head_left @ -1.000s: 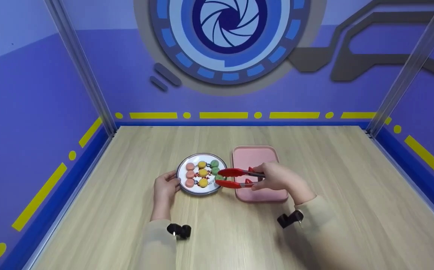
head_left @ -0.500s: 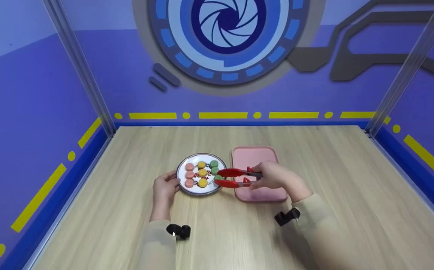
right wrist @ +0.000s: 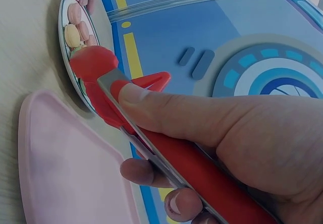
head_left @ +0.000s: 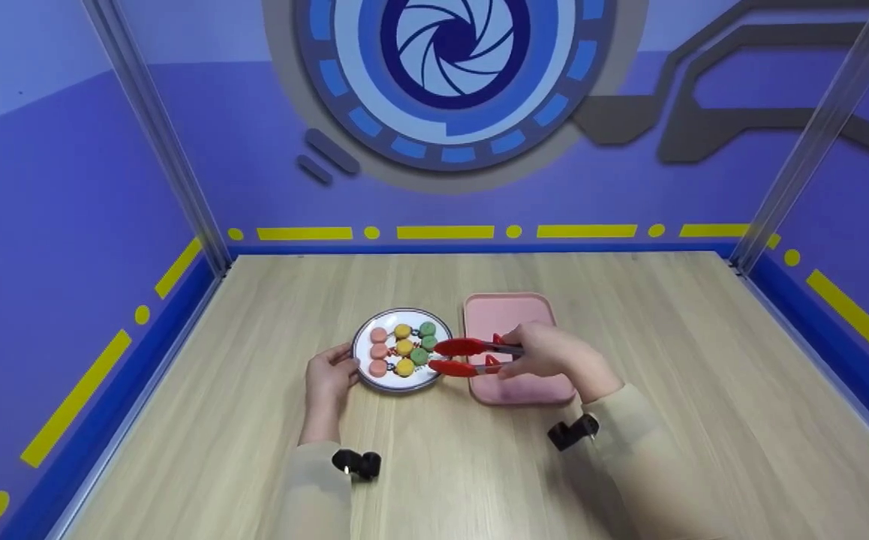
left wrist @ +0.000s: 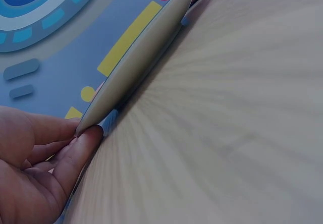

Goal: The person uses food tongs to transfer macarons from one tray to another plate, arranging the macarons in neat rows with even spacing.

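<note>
My left hand point(head_left: 329, 379) pinches the left rim of a round white plate point(head_left: 376, 319) between thumb and fingers; the left wrist view shows the plate point(left wrist: 133, 62) edge-on and its rim in the pinch. Three columns of macarons lie on it: pink macarons point(head_left: 379, 351) at left, yellow macarons point(head_left: 404, 347) in the middle, green macarons point(head_left: 419, 356) at right. My right hand point(head_left: 551, 352) grips red-tipped tongs point(head_left: 461, 346). Their tips stand spread over the plate's right rim, just right of the nearest green macaron. In the right wrist view, the tongs' heads point(right wrist: 94, 62) hide the green macarons.
A pink rectangular tray point(head_left: 513, 307) lies right of the plate, partly beneath my right hand and the tongs. Both rest on a wooden table point(head_left: 449, 465). Patterned blue panels point(head_left: 449, 202) wall the table at the back and both sides.
The nearest green macaron, between the tong tips before, now sits farther left on the plate, clear of them. The tongs and both hands have barely moved.
</note>
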The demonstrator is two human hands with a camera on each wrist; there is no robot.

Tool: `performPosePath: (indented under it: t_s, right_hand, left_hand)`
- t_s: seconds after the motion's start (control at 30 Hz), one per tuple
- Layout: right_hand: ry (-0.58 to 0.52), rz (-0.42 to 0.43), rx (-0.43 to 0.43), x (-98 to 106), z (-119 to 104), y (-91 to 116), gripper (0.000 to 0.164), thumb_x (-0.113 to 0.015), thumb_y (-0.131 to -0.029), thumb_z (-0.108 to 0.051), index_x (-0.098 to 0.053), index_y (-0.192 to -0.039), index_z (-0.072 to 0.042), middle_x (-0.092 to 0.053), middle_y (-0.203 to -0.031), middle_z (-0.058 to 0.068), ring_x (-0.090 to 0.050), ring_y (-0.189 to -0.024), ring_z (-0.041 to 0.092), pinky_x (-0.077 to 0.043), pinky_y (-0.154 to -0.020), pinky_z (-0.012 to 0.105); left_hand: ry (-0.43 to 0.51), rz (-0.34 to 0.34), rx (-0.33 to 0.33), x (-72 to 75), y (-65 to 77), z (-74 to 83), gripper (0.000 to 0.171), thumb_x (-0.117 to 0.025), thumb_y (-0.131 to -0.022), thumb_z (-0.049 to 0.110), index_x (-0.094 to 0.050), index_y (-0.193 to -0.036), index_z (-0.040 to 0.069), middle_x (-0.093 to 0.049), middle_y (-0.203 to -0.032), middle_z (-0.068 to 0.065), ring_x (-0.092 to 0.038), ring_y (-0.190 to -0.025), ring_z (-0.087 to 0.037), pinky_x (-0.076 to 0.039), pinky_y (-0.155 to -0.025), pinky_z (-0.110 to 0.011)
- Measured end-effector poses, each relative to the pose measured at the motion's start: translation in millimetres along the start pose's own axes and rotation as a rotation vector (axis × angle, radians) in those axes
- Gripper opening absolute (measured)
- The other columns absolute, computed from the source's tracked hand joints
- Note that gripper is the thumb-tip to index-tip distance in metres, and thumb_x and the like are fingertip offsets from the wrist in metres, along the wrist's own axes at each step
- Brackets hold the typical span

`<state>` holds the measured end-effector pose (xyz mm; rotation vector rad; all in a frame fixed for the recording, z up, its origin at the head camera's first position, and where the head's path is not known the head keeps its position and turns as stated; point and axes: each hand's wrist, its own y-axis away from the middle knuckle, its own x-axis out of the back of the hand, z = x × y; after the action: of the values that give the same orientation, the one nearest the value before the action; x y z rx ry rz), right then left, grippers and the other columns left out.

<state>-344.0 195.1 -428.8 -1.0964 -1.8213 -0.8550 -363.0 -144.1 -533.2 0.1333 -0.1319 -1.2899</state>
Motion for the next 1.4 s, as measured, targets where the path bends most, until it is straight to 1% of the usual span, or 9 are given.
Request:
performPosePath:
  t_s: [0.2, 0.3, 0.4, 0.63, 0.8, 0.93, 1.07, 1.2, 1.4]
  right_hand:
    - [0.008, 0.002, 0.031, -1.0, 4.2, 1.6, 0.018, -0.087, -0.083, -0.026, -0.075, -0.09, -0.014, -0.064, -0.073, 0.001, -0.052, -0.066, 0.016, -0.044, -0.065, 0.03]
    - [0.008, 0.009, 0.062, -1.8, 8.1, 2.9, 0.02, -0.087, -0.083, -0.026, -0.074, -0.09, -0.013, -0.06, -0.07, 0.0, -0.049, -0.064, 0.015, -0.04, -0.062, 0.029]
    - [-0.02, 0.023, 0.063, -2.6, 12.2, 5.0, 0.021, -0.087, -0.083, -0.024, -0.075, -0.093, -0.011, -0.059, -0.07, 0.0, -0.048, -0.064, 0.015, -0.04, -0.061, 0.029]
    - [-0.132, 0.094, 0.062, -4.9, 28.3, 17.8, 0.031, -0.086, -0.084, -0.026, -0.074, -0.105, -0.007, -0.063, -0.077, -0.001, -0.052, -0.07, 0.016, -0.042, -0.065, 0.03]
    - [-0.214, 0.144, 0.005, -5.3, 41.6, 29.7, 0.044, -0.085, -0.085, -0.032, -0.071, -0.119, -0.006, -0.06, -0.08, 0.002, -0.052, -0.072, 0.018, -0.042, -0.063, 0.029]
    - [-0.269, 0.177, -0.021, -3.8, 55.5, 41.9, 0.059, -0.083, -0.087, -0.034, -0.065, -0.132, 0.0, -0.06, -0.082, 0.003, -0.049, -0.068, 0.016, -0.04, -0.056, 0.025]
    - [-0.328, 0.232, -0.044, -0.8, 72.3, 55.0, 0.071, -0.081, -0.089, -0.036, -0.055, -0.141, 0.004, -0.062, -0.082, 0.005, -0.052, -0.061, 0.014, -0.045, -0.05, 0.022]
    - [-0.375, 0.295, -0.111, 2.9, 89.6, 65.8, 0.065, -0.079, -0.09, -0.041, -0.058, -0.134, 0.002, -0.063, -0.085, 0.007, -0.055, -0.062, 0.015, -0.05, -0.053, 0.023]
    - [-0.431, 0.403, -0.254, 8.5, 110.5, 77.2, 0.061, -0.079, -0.088, -0.05, -0.059, -0.122, -0.004, -0.061, -0.089, 0.006, -0.053, -0.067, 0.014, -0.047, -0.053, 0.023]
  left_hand:
    - [-0.027, 0.011, 0.014, -0.4, 1.8, 1.1, 0.044, -0.056, -0.097, -0.01, -0.055, -0.141, -0.009, -0.06, -0.135, -0.03, -0.067, -0.104, -0.023, -0.062, -0.076, -0.021]
    - [-0.003, 0.002, 0.017, -0.2, 2.6, 1.4, 0.044, -0.056, -0.097, -0.01, -0.054, -0.141, -0.01, -0.059, -0.137, -0.031, -0.067, -0.104, -0.023, -0.061, -0.075, -0.02]
    - [0.025, -0.007, 0.016, 0.4, 3.1, 1.7, 0.044, -0.055, -0.098, -0.01, -0.053, -0.141, -0.011, -0.057, -0.139, -0.032, -0.066, -0.105, -0.023, -0.06, -0.073, -0.019]
    - [0.008, -0.008, 0.035, -0.2, 2.5, 1.6, 0.045, -0.055, -0.098, -0.01, -0.052, -0.143, -0.01, -0.057, -0.14, -0.032, -0.065, -0.113, -0.027, -0.062, -0.079, -0.022]
    - [0.011, -0.014, 0.031, 0.5, 2.1, 2.5, 0.046, -0.055, -0.098, -0.01, -0.051, -0.144, -0.011, -0.056, -0.141, -0.032, -0.064, -0.117, -0.03, -0.063, -0.083, -0.025]
    - [0.001, -0.016, 0.03, 1.4, 1.8, 2.1, 0.046, -0.055, -0.098, -0.009, -0.05, -0.144, -0.011, -0.056, -0.142, -0.032, -0.063, -0.119, -0.031, -0.063, -0.084, -0.026]
    - [-0.011, -0.018, 0.022, 1.6, 1.6, 2.8, 0.047, -0.056, -0.098, -0.008, -0.05, -0.144, -0.011, -0.056, -0.142, -0.032, -0.064, -0.119, -0.03, -0.063, -0.085, -0.026]
    - [-0.008, -0.021, 0.022, 1.3, 1.2, 3.0, 0.046, -0.055, -0.098, -0.008, -0.05, -0.144, -0.011, -0.056, -0.142, -0.032, -0.064, -0.117, -0.029, -0.063, -0.084, -0.025]
    - [0.005, -0.02, 0.036, 0.7, 1.6, 2.4, 0.045, -0.054, -0.098, -0.009, -0.051, -0.144, -0.01, -0.056, -0.142, -0.032, -0.065, -0.116, -0.029, -0.063, -0.082, -0.025]
